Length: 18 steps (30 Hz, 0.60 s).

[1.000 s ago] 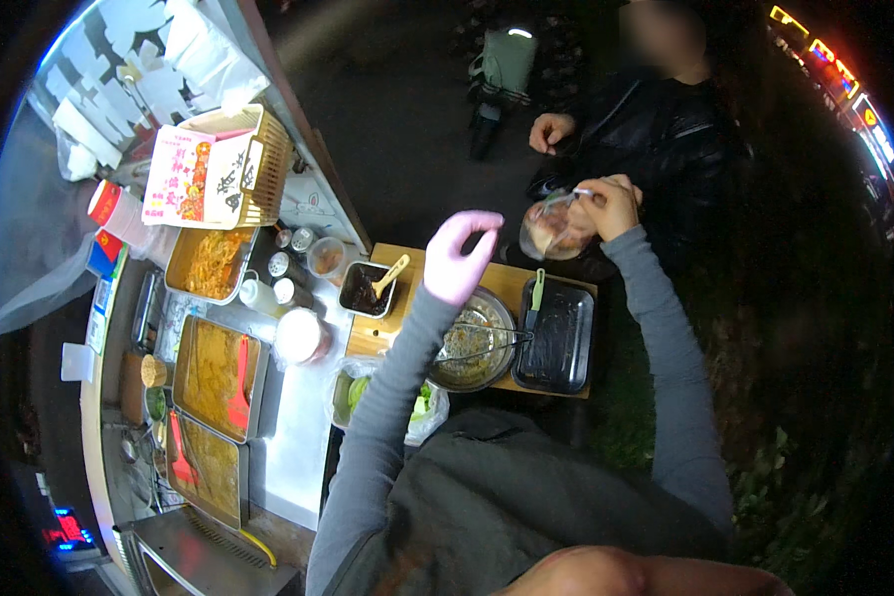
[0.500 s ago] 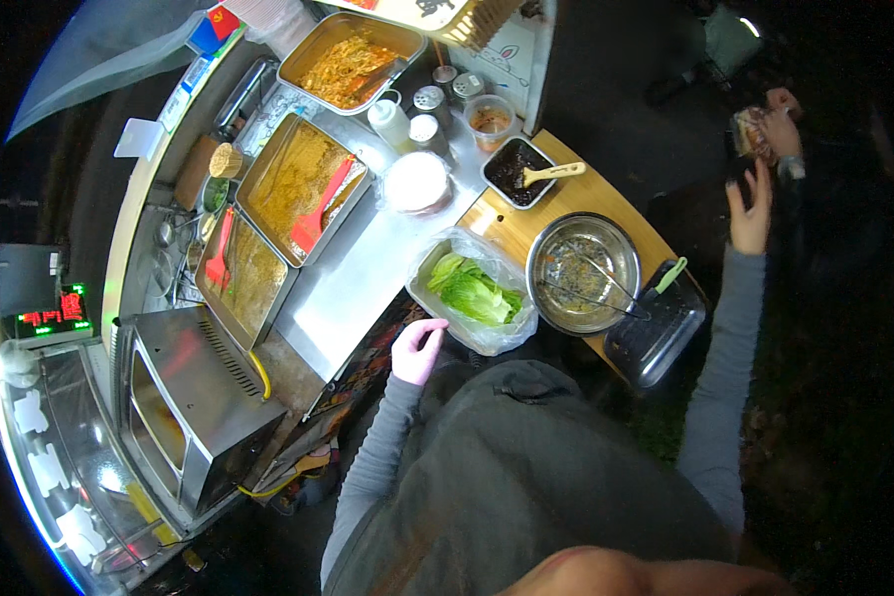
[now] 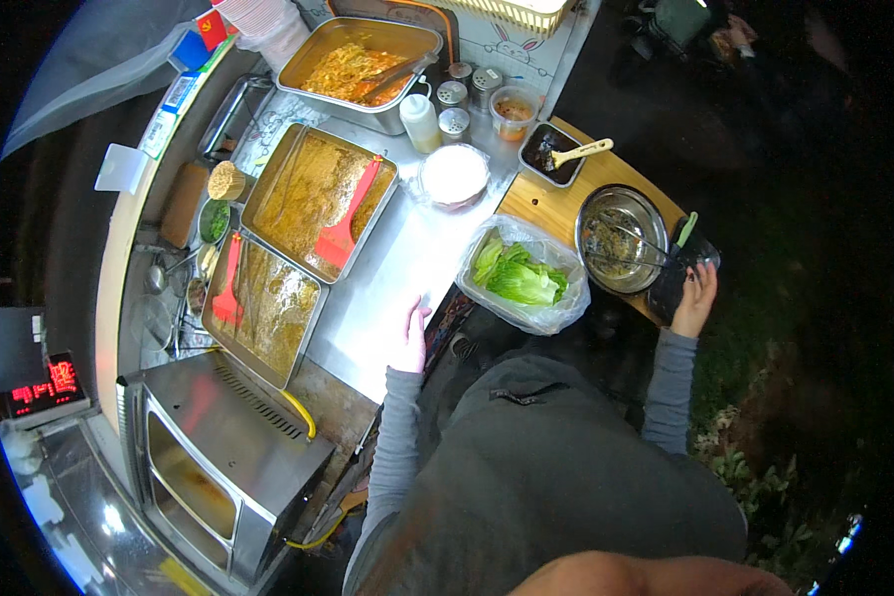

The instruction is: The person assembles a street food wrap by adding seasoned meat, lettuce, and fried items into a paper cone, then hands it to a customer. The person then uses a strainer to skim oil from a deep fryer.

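My left hand (image 3: 410, 336) rests flat on the near edge of the steel counter (image 3: 399, 260), fingers apart and holding nothing. A clear bin of green lettuce (image 3: 522, 277) lined with plastic sits just right of it. My right hand (image 3: 695, 299) lies open on the rim of a black container (image 3: 677, 281) at the right end of a wooden board (image 3: 541, 201). A round metal bowl (image 3: 621, 236) with tongs in it stands between the lettuce and that hand.
Two steel trays of orange-brown food (image 3: 313, 194) (image 3: 268, 303) each hold a red spatula. A third tray of food (image 3: 356, 62), shaker jars (image 3: 455, 109), a covered white bowl (image 3: 454, 174) and a dark sauce tub with a spoon (image 3: 554, 154) sit farther back. A metal oven (image 3: 223, 457) stands lower left.
My right hand came down from handing something to a person at the upper right and now rests on the black container. My left hand moved up onto the counter edge.
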{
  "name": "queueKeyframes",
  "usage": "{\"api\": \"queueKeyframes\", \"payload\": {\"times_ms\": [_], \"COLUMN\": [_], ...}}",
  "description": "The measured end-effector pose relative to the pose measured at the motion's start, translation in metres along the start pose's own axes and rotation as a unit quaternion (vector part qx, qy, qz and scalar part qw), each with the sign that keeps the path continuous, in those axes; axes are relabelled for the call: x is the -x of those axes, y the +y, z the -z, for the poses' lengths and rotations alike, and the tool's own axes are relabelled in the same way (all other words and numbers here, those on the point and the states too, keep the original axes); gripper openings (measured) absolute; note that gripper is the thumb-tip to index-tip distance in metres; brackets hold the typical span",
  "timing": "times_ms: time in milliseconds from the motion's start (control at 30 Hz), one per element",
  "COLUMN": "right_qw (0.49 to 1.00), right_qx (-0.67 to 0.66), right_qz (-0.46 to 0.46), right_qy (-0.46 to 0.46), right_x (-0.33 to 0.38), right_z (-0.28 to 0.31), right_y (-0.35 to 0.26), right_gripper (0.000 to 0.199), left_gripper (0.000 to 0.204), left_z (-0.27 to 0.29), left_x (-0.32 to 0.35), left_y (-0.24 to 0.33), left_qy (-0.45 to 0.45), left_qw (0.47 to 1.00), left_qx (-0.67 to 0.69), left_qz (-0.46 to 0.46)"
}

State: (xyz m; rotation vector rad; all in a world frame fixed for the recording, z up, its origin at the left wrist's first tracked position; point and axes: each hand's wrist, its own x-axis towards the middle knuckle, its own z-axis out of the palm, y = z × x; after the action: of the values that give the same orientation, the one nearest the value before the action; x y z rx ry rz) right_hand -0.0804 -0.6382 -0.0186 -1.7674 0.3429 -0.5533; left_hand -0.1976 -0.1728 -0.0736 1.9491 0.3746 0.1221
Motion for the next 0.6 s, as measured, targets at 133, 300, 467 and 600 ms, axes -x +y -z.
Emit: {"api": "queueKeyframes", "payload": {"times_ms": [133,300,467,600], "right_qw": [0.997,0.991,0.964,0.937], "right_qx": [0.021,0.025,-0.005,-0.06], "right_qz": [0.08,0.11,0.268,0.336], "right_qy": [0.008,0.07,-0.003,-0.077], "right_x": [0.012,-0.007,-0.04,-0.046], "right_z": [-0.015,-0.04,-0.125,-0.201], "right_y": [-0.031,-0.064,-0.091,-0.13], "right_gripper": [0.047,0.043,0.041,0.039], "left_gripper": [0.03,0.024,0.022,0.037], "left_z": [0.011,0.019,0.031,0.041], "left_x": [-0.011,-0.016,0.017,0.047], "left_y": [-0.003,0.028,0.068,0.077], "left_qy": [-0.022,0.104,0.227,0.304], "left_qw": [0.998,0.982,0.965,0.942], "left_qx": [-0.054,-0.107,0.057,0.062], "left_qz": [-0.028,-0.114,0.116,0.13]}}
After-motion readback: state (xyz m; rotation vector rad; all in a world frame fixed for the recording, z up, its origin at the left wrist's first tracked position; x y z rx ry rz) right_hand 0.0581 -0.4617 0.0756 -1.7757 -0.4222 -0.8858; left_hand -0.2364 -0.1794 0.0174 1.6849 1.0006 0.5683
